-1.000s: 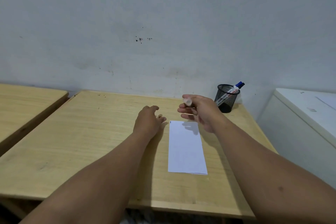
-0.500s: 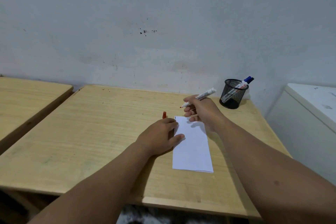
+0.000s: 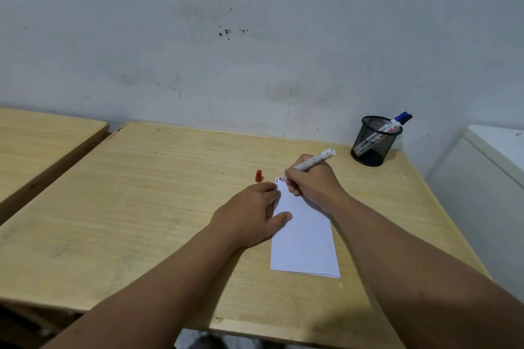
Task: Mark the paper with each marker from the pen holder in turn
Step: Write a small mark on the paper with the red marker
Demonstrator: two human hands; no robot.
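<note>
A folded white paper (image 3: pixel 306 238) lies on the wooden table (image 3: pixel 141 207). My right hand (image 3: pixel 314 181) grips a white marker (image 3: pixel 314 161) with its red tip touching the paper's top left corner, beside a short black line. My left hand (image 3: pixel 249 212) rests flat, fingers apart, on the paper's left edge. The red cap (image 3: pixel 258 176) stands on the table just left of the paper's top. A black mesh pen holder (image 3: pixel 373 140) at the back right holds a blue-capped marker (image 3: pixel 397 123) and a dark-capped one behind it.
A second wooden table (image 3: pixel 37 144) stands to the left across a narrow gap. A white cabinet (image 3: pixel 493 167) is close on the right. The grey wall (image 3: pixel 255 37) rises right behind the table.
My right hand has come down from above the paper and set the marker tip on its top left corner. My left hand stayed on the paper's left edge. The camera tilted a little.
</note>
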